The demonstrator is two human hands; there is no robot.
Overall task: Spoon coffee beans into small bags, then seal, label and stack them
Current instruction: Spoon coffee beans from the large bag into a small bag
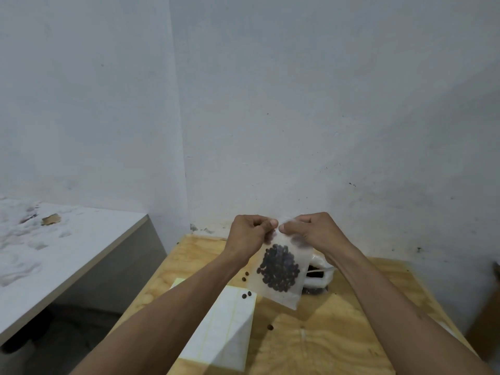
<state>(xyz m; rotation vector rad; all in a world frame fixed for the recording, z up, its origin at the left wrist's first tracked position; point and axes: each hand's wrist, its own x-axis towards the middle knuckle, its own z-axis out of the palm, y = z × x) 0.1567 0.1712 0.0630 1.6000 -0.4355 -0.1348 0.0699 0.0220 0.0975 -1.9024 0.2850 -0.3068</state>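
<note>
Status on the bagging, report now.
Both hands, left and right, pinching top edge of small bag, held above table. Beans inside bag. Loose beans on label sheet and table. Nothing blocking.

Hidden and cut-off parts around the two-handed pinch

The bag's (278, 269) top edge is disappearing behind the left hand (250, 234) and right hand (315, 234), so whether its mouth is closed is not showing; below and behind the grip, the bag and right wrist are covering most of a clear container (320, 269) of dark contents, leaving its shape unclear; the left forearm is hiding part of the label sheet (230, 328) lower left of the grip, any print there being too faint to read; both forearms are running off the bottom edge.
</note>
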